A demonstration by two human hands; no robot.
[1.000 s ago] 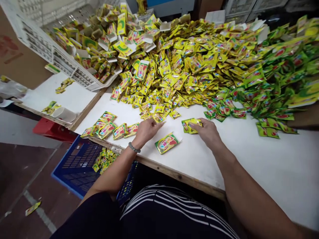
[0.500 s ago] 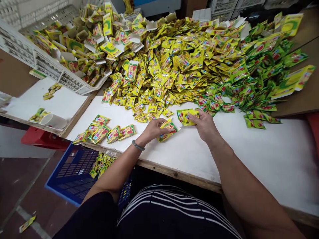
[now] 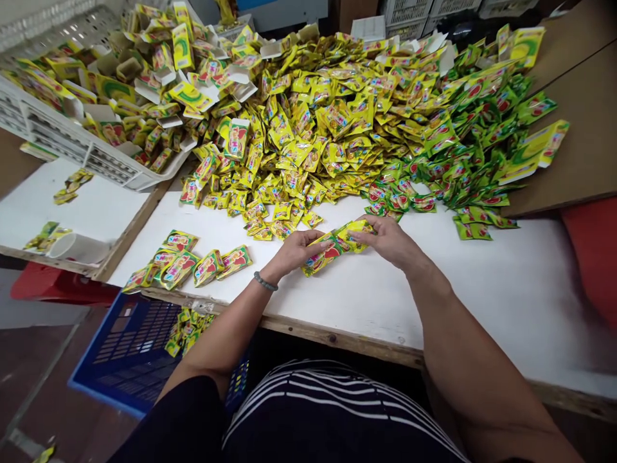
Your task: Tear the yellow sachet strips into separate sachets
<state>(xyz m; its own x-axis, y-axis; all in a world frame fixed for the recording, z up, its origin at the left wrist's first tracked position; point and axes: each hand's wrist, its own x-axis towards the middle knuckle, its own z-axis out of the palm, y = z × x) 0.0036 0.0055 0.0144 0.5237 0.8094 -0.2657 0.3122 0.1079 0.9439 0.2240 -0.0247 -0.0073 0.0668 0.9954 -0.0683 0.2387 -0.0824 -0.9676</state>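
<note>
Above the white tabletop [image 3: 366, 302], my left hand [image 3: 295, 253] is closed on a small yellow-green carton [image 3: 319, 258] with red pictures. Yellow sachets [image 3: 355, 233] are pinched in my right hand [image 3: 388, 238], and their left end meets the carton's right end. Whether they are partly inside it cannot be made out. A large heap of yellow sachets [image 3: 308, 128] lies just beyond both hands, with green sachets [image 3: 482, 154] at its right side. Several filled-looking cartons [image 3: 177, 267] lie on the table left of my left hand.
A white crate [image 3: 96, 157] of cartons leans at the upper left. Near it stands a white cup [image 3: 80, 247]. Below the table edge [image 3: 308, 326] is a blue basket [image 3: 113, 360] holding sachets. Brown cardboard [image 3: 573, 141] and something red [image 3: 590, 257] are at the right.
My right hand has brought the sachets leftward against the carton, closing the gap between them. My left hand still holds the carton. The whole view has shifted a little.
</note>
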